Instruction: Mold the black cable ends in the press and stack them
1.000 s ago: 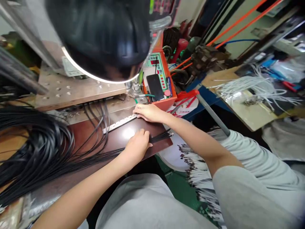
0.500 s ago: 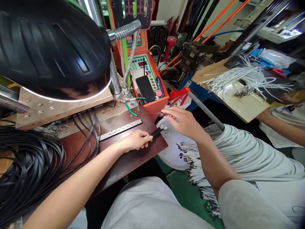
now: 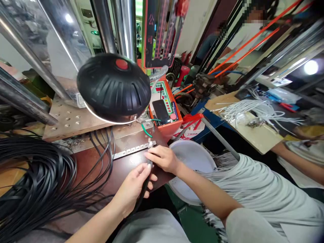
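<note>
between the hands, one flat black cable [image 3: 143,189], pale-tipped, was pinched by the left hand [image 3: 131,190]; right hand [image 3: 163,158] curled beside it, grip unclear; leftward, a large black cable coil [image 3: 37,175] lay apparently unworked; rightward, a white wire fringe [image 3: 222,162] hung, apparently finished.

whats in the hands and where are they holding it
The left hand grips a black cable just below its tip; the right hand is at that tip, but whether it holds it cannot be told.

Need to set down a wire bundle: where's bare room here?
The white round tray is bare, right of your right hand. The brown board has a patch between the steel strip and your left hand. Crowded: the black cable coil and orange control box.
</note>
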`<state>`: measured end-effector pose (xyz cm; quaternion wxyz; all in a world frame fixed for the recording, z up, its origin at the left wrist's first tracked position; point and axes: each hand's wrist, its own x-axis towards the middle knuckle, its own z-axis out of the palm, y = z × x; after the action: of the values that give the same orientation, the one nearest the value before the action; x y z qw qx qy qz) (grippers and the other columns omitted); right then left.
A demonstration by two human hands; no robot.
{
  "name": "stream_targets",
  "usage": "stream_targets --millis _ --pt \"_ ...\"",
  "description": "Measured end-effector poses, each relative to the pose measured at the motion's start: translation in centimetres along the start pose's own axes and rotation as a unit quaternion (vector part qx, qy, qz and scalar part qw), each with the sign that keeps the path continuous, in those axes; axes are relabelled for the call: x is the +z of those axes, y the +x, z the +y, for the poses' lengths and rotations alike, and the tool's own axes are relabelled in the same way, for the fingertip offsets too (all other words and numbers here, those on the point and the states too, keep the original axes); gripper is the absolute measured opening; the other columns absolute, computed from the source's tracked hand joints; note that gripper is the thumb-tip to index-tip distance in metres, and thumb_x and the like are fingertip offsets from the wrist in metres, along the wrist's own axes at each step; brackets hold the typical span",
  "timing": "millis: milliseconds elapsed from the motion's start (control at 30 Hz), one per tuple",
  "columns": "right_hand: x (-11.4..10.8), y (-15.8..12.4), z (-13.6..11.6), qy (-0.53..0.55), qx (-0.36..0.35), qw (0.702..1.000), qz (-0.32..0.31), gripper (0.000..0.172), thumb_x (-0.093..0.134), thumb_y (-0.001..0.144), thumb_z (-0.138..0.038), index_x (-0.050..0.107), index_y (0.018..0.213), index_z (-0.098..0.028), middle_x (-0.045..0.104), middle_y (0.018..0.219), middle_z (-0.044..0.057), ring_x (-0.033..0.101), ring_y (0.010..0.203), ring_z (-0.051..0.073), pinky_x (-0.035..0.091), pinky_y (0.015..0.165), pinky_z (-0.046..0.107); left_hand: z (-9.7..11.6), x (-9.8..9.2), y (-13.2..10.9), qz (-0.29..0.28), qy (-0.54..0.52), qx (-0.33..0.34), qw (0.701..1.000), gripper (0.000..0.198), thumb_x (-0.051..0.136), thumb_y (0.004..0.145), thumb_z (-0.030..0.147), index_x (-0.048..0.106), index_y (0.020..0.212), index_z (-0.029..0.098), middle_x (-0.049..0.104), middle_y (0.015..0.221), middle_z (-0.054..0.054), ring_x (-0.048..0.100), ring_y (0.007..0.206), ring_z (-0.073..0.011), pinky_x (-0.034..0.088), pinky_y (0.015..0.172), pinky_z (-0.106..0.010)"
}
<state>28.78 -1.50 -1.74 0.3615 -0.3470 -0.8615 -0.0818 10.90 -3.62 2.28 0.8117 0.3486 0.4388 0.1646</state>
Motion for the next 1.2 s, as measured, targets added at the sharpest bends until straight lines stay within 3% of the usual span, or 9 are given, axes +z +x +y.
stream_targets --millis 100,167,233,467,633,733,833,1000,1200 --pt "0.7 1.6 -0.7 0.054 0.021 0.998 0.036 0.026 0.04 0.091 -0.017 0.061 0.107 -0.016 0.065 0.097 0.007 0.057 0.088 0.014 0.05 0.075 0.027 0.3 -2.0 0.7 0.09 0.139 0.158 0.973 0.046 0.046 0.083 0.05 0.049 0.116 0.017 0.055 0.119 -0.011 0.057 0.101 -0.0188 0.049 0.086 -0.033" --pt "1.0 2.6 -1.4 0.1 0.057 0.991 0.069 0.025 0.042 0.09 -0.015 0.062 0.106 -0.016 0.064 0.097 0.008 0.057 0.09 0.012 0.049 0.078 0.025 1.2 -3.5 1.6 0.177 0.297 0.313 0.884 0.054 0.05 0.08 0.044 0.043 0.126 0.016 0.045 0.133 -0.012 0.044 0.122 -0.0233 0.036 0.104 -0.039" --pt "1.2 3.4 -2.0 0.133 0.076 0.984 0.095 0.025 0.044 0.089 -0.012 0.062 0.105 -0.015 0.064 0.097 0.007 0.057 0.09 0.011 0.049 0.078 0.023 2.3 -4.9 2.4 0.205 0.412 0.383 0.801 0.059 0.049 0.08 0.04 0.037 0.132 0.015 0.051 0.129 -0.012 0.047 0.121 -0.0236 0.037 0.103 -0.039" --pt "0.2 4.3 -1.4 -0.025 -0.01 1.0 0.011 0.025 0.047 0.089 -0.016 0.062 0.108 -0.019 0.068 0.097 0.005 0.059 0.09 0.016 0.05 0.077 0.031 3.8 -7.1 2.3 0.22 0.608 0.373 0.666 0.045 0.031 0.092 0.037 0.04 0.132 0.018 0.068 0.098 -0.007 0.066 0.083 -0.0209 0.051 0.073 -0.03" --pt "0.7 3.9 -0.9 0.014 0.074 0.997 -0.001 0.031 0.038 0.091 -0.015 0.064 0.108 -0.017 0.065 0.107 0.009 0.057 0.107 0.018 0.049 0.091 0.034 4.6 -8.4 1.5 0.258 0.693 0.392 0.547 0.031 0.036 0.092 0.025 0.063 0.103 0.018 0.068 0.092 -0.009 0.063 0.082 -0.0238 0.049 0.072 -0.035" --pt "1.3 4.0 -1.0 0.131 0.198 0.97 0.047 0.028 0.043 0.09 -0.015 0.065 0.105 -0.018 0.067 0.102 0.008 0.062 0.097 0.015 0.052 0.086 0.031 5.5 -9.5 1.1 0.331 0.578 0.489 0.563 0.024 0.046 0.089 0.026 0.068 0.095 0.018 0.065 0.102 -0.009 0.058 0.094 -0.0218 0.047 0.082 -0.035" --pt "2.2 4.5 -0.9 0.214 0.279 0.934 0.056 0.016 0.059 0.083 -0.022 0.069 0.095 -0.02 0.069 0.09 0.004 0.064 0.082 0.015 0.053 0.076 0.029 5.9 -10.4 1.1 0.353 0.445 0.522 0.636 0.02 0.054 0.086 0.026 0.07 0.092 0.016 0.066 0.096 -0.007 0.06 0.086 -0.0169 0.047 0.081 -0.028" --pt "3.4 5.6 -0.5 0.239 0.284 0.929 -0.009 0.016 0.06 0.082 -0.027 0.07 0.092 -0.021 0.071 0.087 0.004 0.065 0.077 0.016 0.052 0.072 0.028 5.3 -10.9 1.9 0.235 0.368 0.425 0.793 0.018 0.053 0.082 0.018 0.069 0.089 0.016 0.07 0.089 -0.003 0.064 0.084 -0.0141 0.047 0.081 -0.023" --pt "3.9 6.0 0.0 0.207 0.278 0.934 -0.088 0.015 0.061 0.081 -0.026 0.072 0.089 -0.02 0.072 0.085 0.003 0.067 0.073 0.016 0.053 0.07 0.027 5.2 -10.6 2.2 0.14 0.433 0.339 0.823 0.021 0.046 0.08 0.014 0.06 0.095 0.019 0.069 0.086 0.0 0.064 0.082 -0.0143 0.046 0.074 -0.022"
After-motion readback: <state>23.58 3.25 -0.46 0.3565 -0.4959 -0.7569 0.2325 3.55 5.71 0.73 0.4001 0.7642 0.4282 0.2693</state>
